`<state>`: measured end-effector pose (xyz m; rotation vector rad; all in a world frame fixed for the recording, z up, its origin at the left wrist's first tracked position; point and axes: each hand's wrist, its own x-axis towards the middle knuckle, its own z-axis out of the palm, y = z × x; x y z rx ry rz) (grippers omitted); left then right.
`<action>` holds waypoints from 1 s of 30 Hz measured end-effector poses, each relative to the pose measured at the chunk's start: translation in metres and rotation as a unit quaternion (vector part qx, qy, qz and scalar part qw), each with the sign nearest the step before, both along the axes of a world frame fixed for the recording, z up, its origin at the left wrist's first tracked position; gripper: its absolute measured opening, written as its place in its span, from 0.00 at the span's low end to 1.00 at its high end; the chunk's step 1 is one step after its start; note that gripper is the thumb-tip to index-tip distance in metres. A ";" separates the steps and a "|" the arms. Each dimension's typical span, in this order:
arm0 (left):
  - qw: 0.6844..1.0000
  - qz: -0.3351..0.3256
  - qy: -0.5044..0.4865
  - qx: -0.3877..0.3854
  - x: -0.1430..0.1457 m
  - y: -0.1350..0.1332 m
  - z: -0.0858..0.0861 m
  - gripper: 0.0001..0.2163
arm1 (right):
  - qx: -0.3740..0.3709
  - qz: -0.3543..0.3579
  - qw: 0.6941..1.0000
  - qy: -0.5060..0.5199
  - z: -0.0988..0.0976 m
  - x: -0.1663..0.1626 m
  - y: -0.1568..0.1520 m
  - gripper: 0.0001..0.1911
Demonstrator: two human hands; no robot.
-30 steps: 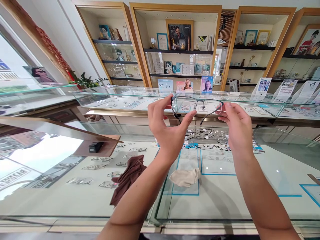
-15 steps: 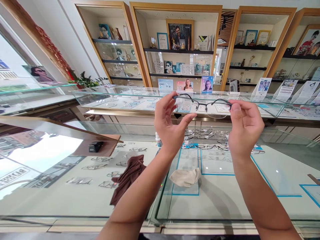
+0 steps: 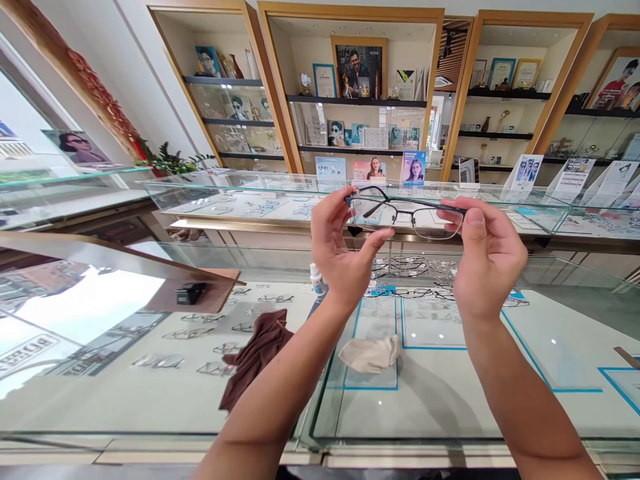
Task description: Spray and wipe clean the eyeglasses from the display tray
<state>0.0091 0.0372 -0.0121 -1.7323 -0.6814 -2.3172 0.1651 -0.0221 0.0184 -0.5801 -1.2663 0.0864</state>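
A pair of eyeglasses (image 3: 395, 217) with a dark upper rim and clear lenses is held up in front of me, above the glass counter. My left hand (image 3: 345, 247) grips its left end with curled fingers, while the thumb stands apart, below the left lens. At the other end, my right hand (image 3: 490, 260) pinches the frame's corner between thumb and fingers. A dark temple arm shows behind the left lens. Below the hands, a crumpled beige cloth (image 3: 370, 353) lies on the counter. A brown cloth (image 3: 257, 357) lies beside my left forearm.
Several eyeglass frames (image 3: 410, 267) are displayed in the glass case below. A small white bottle (image 3: 317, 280) stands near my left wrist. On the left is a tilted mirror (image 3: 90, 300) with a wooden edge. Another glass counter (image 3: 250, 200) and shelves stand behind.
The eyeglasses have tilted, so their lenses and temple arms show more fully. My right fingers have shifted slightly at the frame's corner. Both hands stay in nearly the same place.
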 end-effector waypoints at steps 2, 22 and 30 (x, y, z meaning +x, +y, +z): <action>1.000 0.004 -0.001 -0.005 0.001 -0.001 0.000 0.31 | -0.010 -0.006 1.000 -0.004 -0.001 0.001 0.001 0.15; 0.965 -0.244 -0.065 -0.069 0.004 -0.016 0.007 0.28 | -0.129 0.106 0.982 0.087 0.002 0.008 0.013 0.14; 0.949 -0.284 -0.100 -0.094 0.010 -0.022 0.007 0.26 | -0.148 0.120 0.977 0.097 -0.001 0.012 0.018 0.11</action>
